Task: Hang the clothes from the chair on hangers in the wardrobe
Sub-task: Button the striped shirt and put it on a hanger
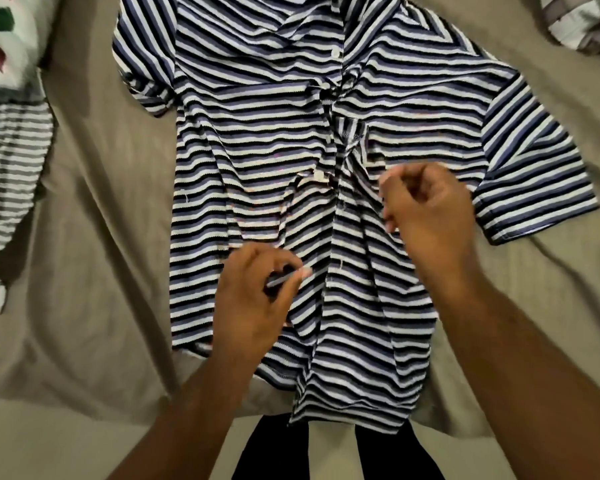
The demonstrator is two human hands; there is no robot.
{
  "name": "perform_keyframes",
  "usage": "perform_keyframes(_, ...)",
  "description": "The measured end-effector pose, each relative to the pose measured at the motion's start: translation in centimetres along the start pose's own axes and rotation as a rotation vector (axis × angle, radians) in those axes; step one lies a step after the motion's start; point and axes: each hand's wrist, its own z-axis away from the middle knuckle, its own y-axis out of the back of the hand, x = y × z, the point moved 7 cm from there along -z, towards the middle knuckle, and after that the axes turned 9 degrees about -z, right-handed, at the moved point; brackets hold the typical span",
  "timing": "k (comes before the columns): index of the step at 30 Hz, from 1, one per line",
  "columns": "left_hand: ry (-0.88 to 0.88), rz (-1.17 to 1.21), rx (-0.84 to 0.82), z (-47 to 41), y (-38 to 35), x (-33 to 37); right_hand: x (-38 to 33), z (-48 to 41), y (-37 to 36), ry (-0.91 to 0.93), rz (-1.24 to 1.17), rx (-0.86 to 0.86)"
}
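Shirt (257,133) flat on bed (101,220), mid-sheet, front partly open. No hanger or wardrobe in view; hanging judged not begun. Left hand (257,299) fingers pinch shirt front. Right hand (430,209) fingers curled, blurred; grip unclear.

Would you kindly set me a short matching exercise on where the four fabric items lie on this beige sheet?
Things:
1 navy striped shirt
2 grey striped garment
3 crumpled pale cloth
4 white cloth with green and maroon marks

Places:
A top right corner
B left edge, midway down
C centre, spread out
D top left corner

Pairs: 1-C, 2-B, 3-A, 4-D
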Motion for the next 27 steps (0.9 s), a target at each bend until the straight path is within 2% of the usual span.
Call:
perform_keyframes(4,-0.019,-0.204,-0.214,6.7,-3.0,-0.2,5.5,8.7,-3.7,-0.215,0.478,-0.362)
perform_keyframes(6,0.044,-0.207,-0.240,8.2,-3.5,-0.7,8.2,11.4,-4.8,-0.204,0.668,-0.418)
perform_keyframes(7,0.073,-0.179,-0.230,8.5,-3.3,-0.9,8.9,12.0,-4.8,-0.184,0.683,-0.413)
perform_keyframes(9,0.102,-0.106,-0.212,8.7,-2.4,-0.4,9.2,12.0,-3.9,-0.185,0.564,-0.386)
perform_keyframes(10,0.105,-0.055,-0.232,8.9,-1.9,0.2,9.0,11.8,-3.3,-0.240,0.430,-0.355)
perform_keyframes(12,0.147,0.043,-0.348,9.6,-1.8,1.7,8.2,11.4,-2.1,-0.391,0.093,-0.282)
perform_keyframes(14,0.186,0.031,-0.423,10.9,-2.5,2.6,7.1,10.7,-1.6,-0.493,-0.126,-0.229)
perform_keyframes(17,0.283,0.034,-0.320,11.6,-2.5,2.9,5.6,9.5,-1.1,-0.536,-0.298,-0.204)
perform_keyframes(21,0.371,0.202,-0.218,11.6,-1.9,3.5,4.5,9.8,-0.6,-0.567,-0.303,-0.327)
perform_keyframes(24,0.316,0.196,-0.210,11.7,-1.6,4.4,4.6,11.4,-0.5,-0.572,-0.188,-0.437)
perform_keyframes(27,0.260,0.164,-0.205,12.0,-1.8,4.8,5.0,12.3,-0.5,-0.549,-0.143,-0.424)
